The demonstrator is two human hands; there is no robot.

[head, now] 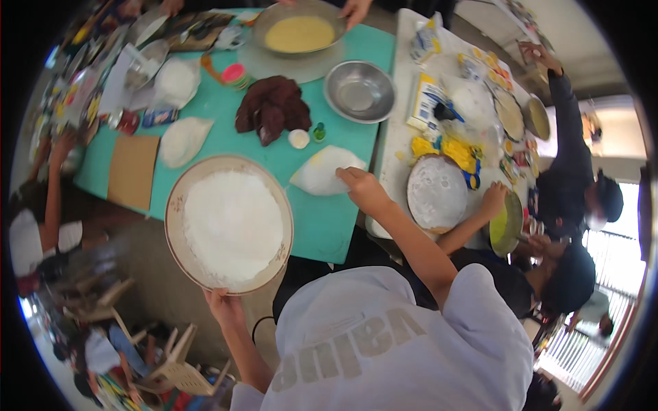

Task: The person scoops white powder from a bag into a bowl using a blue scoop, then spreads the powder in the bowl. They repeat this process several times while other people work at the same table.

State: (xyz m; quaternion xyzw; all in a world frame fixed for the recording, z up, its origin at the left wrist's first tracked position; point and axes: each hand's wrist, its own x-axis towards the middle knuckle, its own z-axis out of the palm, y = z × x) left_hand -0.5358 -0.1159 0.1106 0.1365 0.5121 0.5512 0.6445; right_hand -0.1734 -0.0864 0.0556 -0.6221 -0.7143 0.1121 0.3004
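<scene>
My left hand (224, 304) grips the near rim of a wide cream bowl (176, 224) with a brown rim, holding white powder (234, 223). The bowl overlaps the table's front edge in view. To its right, my right hand (364, 190) pinches the side of a plastic bag of white contents (324, 172) over the green tabletop (318, 226). Behind that bag are a small green bottle (319, 132), a small white round container (298, 138) and a crumpled dark maroon cloth (273, 109). Another tied plastic bag (184, 141) lies beyond the bowl's left side.
An empty metal bowl (360, 91) and a brown cardboard piece (132, 172) lie on the table. Across it, another person's hands hold a bowl of yellow batter (299, 34). At right, a white table (385, 180) bears a powder-coated round pan (437, 191); co-workers stand close by.
</scene>
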